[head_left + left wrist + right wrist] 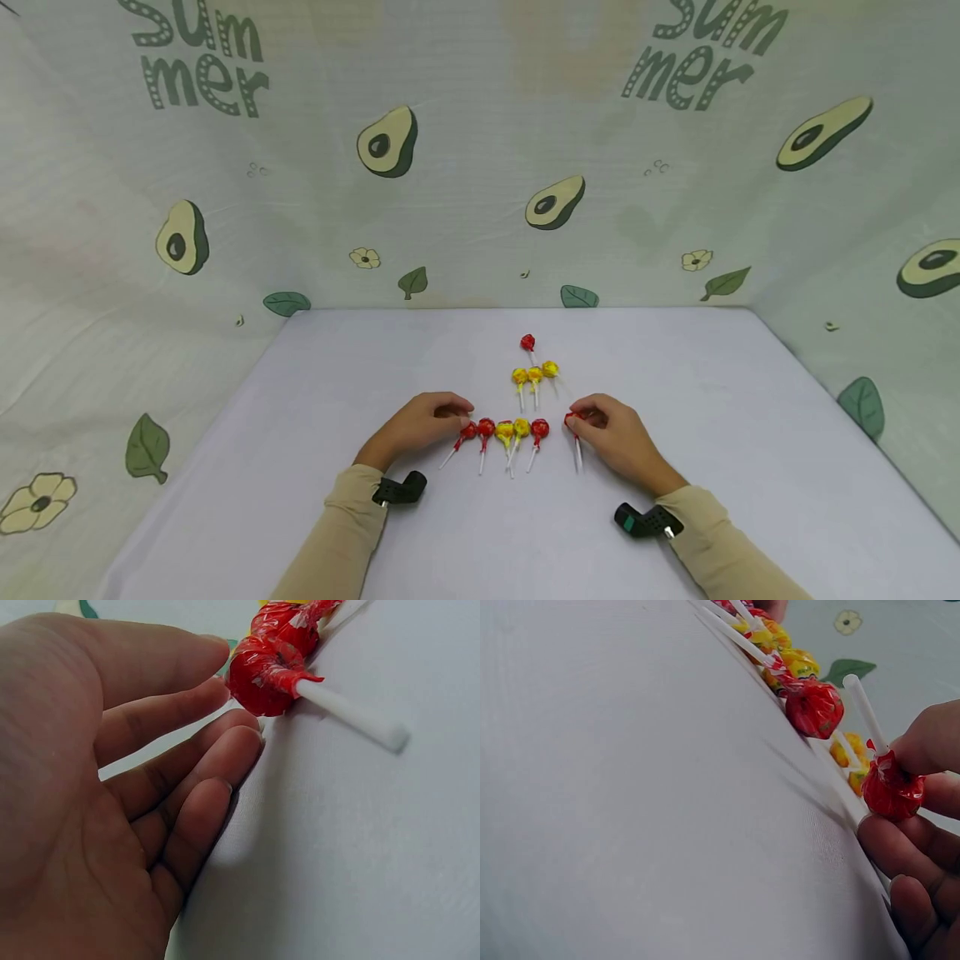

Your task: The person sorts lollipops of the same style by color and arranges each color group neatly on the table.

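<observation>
My right hand (pixel 617 437) pinches a red lollipop (pixel 894 787) by its wrapped head between thumb and fingers, the white stick pointing toward me. Left of it lies a row of lollipops: a red one (pixel 539 428), two yellow ones (pixel 504 432) with crossing sticks, and two red ones. At the row's left end, my left hand (pixel 427 425) has its thumb and index fingertips at the head of the outermost red lollipop (pixel 259 679); the fingers are loosely bent, and whether they touch it is unclear.
Farther back on the white table (pixel 360 350) lie three yellow lollipops (pixel 535 375) side by side, with one red lollipop (pixel 528 342) behind them. A cloth with avocado prints hangs behind the table. Each wrist carries a black camera.
</observation>
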A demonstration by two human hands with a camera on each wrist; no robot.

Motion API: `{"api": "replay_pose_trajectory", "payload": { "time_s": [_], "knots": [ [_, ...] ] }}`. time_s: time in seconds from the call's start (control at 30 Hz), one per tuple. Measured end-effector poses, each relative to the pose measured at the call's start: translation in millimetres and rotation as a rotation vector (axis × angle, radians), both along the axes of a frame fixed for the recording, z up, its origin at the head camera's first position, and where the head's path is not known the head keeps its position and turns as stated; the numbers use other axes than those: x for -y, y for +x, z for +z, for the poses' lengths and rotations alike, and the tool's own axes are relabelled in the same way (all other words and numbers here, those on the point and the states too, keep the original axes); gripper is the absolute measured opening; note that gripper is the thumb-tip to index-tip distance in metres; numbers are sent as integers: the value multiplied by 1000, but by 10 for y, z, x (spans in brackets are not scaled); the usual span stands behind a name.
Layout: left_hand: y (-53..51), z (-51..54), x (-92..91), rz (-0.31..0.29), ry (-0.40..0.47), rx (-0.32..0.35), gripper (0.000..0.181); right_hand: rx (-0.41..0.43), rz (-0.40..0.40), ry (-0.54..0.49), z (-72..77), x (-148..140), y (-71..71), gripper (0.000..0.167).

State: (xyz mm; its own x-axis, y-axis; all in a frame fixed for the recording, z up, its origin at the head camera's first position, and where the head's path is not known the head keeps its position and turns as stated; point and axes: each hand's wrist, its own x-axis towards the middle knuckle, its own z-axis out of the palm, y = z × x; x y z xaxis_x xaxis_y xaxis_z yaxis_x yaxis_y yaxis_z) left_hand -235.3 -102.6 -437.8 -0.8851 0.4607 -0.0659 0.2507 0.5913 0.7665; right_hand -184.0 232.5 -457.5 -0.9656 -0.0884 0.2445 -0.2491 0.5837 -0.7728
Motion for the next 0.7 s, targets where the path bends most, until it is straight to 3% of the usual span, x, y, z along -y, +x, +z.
{"api": "replay_pose_trajectory", "payload": {
  "time_s": [0.4, 0.7],
  "knots": [
    [9, -38, 45, -26, 37, 23, 19, 79, -20, -37, 55, -30, -13, 24],
    [21, -28, 49, -55, 59, 9, 23, 56, -26, -28, 59, -39, -28, 25]
  ]
}}
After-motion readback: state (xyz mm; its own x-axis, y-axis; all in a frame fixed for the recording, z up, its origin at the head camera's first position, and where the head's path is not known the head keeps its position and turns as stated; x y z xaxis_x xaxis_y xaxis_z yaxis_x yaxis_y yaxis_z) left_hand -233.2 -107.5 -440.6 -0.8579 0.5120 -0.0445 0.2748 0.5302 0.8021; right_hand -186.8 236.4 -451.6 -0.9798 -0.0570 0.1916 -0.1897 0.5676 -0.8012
